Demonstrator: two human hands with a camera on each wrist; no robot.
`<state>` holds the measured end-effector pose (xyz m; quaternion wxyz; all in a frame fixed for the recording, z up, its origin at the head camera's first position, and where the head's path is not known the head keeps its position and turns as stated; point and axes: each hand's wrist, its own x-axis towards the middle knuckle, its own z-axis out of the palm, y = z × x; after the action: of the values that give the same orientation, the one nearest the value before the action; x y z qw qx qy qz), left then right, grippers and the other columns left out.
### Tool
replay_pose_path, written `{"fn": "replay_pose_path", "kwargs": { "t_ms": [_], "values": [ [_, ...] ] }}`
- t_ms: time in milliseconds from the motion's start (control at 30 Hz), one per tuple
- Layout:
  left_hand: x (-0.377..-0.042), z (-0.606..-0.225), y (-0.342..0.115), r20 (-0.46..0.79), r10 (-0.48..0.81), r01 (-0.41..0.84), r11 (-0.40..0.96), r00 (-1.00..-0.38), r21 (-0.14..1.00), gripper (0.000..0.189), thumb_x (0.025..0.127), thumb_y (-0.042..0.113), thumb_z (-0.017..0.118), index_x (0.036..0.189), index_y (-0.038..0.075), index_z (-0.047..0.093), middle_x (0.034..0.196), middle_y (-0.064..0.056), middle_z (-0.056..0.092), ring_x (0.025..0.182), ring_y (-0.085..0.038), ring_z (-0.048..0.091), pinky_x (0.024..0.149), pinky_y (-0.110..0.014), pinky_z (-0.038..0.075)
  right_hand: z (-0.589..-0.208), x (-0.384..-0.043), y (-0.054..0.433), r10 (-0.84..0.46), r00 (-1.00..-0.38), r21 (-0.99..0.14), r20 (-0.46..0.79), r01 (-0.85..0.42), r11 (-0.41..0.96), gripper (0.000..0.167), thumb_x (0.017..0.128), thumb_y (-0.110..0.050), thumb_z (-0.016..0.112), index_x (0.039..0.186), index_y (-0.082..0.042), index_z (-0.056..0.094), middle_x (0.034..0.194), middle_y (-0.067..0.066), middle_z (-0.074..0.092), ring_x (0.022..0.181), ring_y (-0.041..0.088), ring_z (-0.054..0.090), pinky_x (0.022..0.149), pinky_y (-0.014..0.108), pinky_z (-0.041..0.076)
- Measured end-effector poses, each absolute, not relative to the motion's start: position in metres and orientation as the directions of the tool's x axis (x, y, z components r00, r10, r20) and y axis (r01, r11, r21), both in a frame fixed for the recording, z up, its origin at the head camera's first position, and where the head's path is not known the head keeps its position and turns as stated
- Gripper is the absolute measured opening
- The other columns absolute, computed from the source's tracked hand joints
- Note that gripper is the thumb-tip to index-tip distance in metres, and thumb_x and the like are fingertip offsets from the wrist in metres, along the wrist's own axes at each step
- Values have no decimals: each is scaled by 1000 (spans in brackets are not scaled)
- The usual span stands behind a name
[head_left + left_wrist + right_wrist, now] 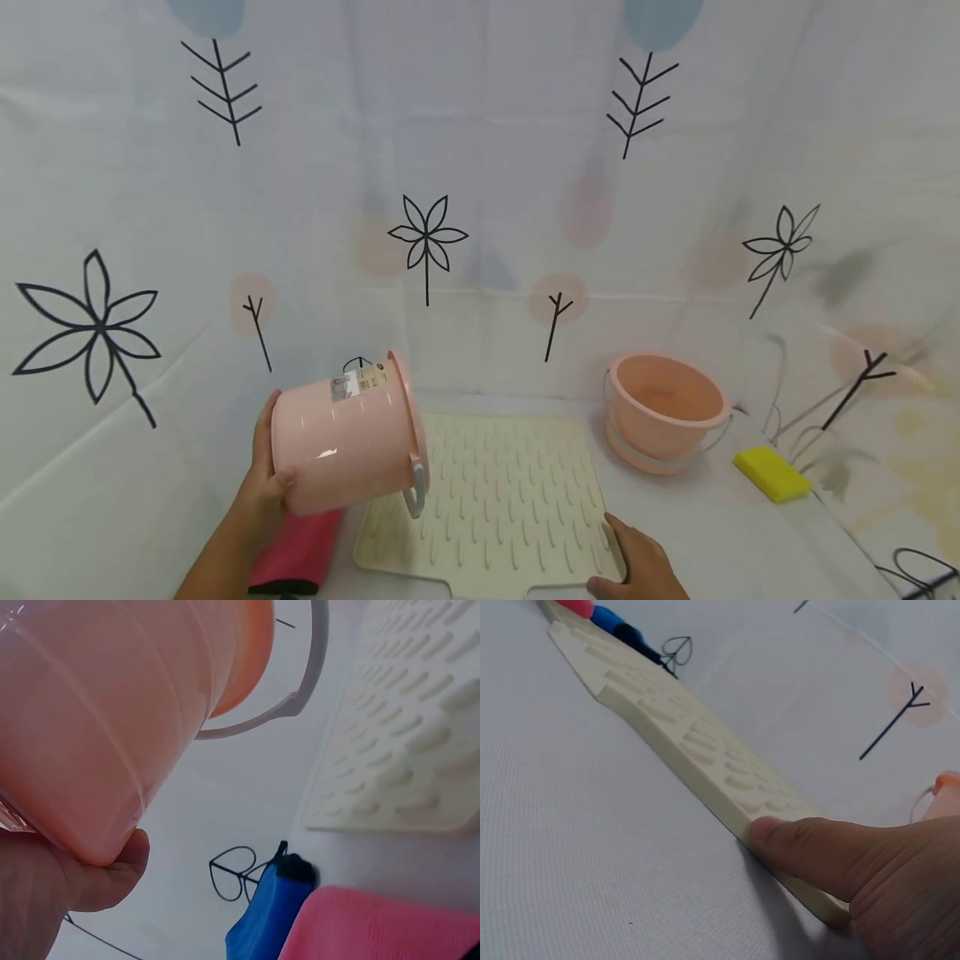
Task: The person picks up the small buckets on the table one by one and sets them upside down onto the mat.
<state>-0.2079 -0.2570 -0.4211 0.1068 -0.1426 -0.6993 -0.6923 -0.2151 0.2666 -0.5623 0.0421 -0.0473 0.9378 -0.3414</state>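
My left hand [262, 483] grips a pink bucket [341, 454] around its base end. The bucket is tipped on its side, with its mouth facing right and a label on its upper side. Its grey handle [417, 492] hangs from the rim, over the left part of a cream washboard [502, 492] with raised ridges. At the near right corner of the washboard, my right hand [637, 562] holds the edge. In the right wrist view, the thumb [802, 844] lies along the board's near edge, with a shadow beneath; the other fingers are hidden.
A second pink bucket [660, 417] stands upright at the back right, with a yellow sponge [772, 475] beside it. A pink cloth-like item [300, 550] lies below my left forearm, with a blue item [274, 907] next to it. A patterned white curtain [480, 167] hangs behind.
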Motion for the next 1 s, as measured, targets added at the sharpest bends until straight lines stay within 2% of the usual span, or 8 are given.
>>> {"fn": "replay_pose_path", "kwargs": {
  "t_ms": [200,333,433,500,600,733,833,1000],
  "values": [
    [-202,-419,-275,303,-1,303,42,-953,952,92,101,31,61,164,44,-5,156,6,19,125,-13,39,85,-24,54,-560,-216,265,-113,-992,-645,-59,-48,762,113,72,-52,93,155,4,42,153,27,51,139,53,47,110,72,36],
    [-192,-415,-285,302,-26,298,105,-953,949,96,101,34,64,165,40,-8,162,-4,12,126,-12,36,86,-17,50,-559,-216,265,-121,-991,-642,-61,-54,765,111,72,-52,93,154,5,43,152,27,53,138,53,48,110,71,37],
    [-186,-406,-288,261,-45,245,229,-964,942,97,102,36,62,165,40,-12,169,-12,5,135,-22,35,85,-18,51,-557,-214,265,-126,-990,-648,-57,-59,759,109,73,-50,93,153,5,43,152,27,53,138,53,48,110,72,37],
    [-183,-399,-288,227,-59,194,339,-972,921,99,101,36,62,164,40,-14,172,-16,0,144,-35,30,89,-29,56,-555,-214,264,-132,-990,-646,-53,-67,760,107,75,-49,92,153,6,43,151,28,53,138,53,48,109,72,37],
    [-181,-391,-284,219,-75,159,473,-973,867,108,97,34,69,166,36,-15,171,-23,-4,143,-52,24,95,-55,56,-552,-216,263,-127,-990,-643,-62,-58,763,107,75,-50,92,153,5,44,152,27,52,139,53,48,110,72,36],
    [-184,-391,-271,295,-84,174,646,-952,744,120,85,35,83,169,27,-3,164,-30,9,136,-55,29,98,-78,43,-552,-219,264,-134,-990,-636,-45,-75,768,108,74,-51,93,153,5,45,152,26,53,138,51,50,110,69,39],
    [-190,-394,-256,350,-71,187,737,-934,649,124,77,43,89,169,23,8,163,-30,15,136,-57,28,94,-83,39,-556,-218,269,-160,-987,-621,12,-133,772,103,75,-48,92,150,6,47,148,25,57,134,50,55,107,67,44],
    [-203,-399,-232,405,-49,220,778,-913,589,124,69,51,92,167,24,21,164,-27,18,138,-58,23,94,-78,39,-563,-218,271,-166,-985,-627,47,-159,763,103,72,-50,93,148,6,50,145,23,61,131,48,59,106,65,47]
  ]
}}
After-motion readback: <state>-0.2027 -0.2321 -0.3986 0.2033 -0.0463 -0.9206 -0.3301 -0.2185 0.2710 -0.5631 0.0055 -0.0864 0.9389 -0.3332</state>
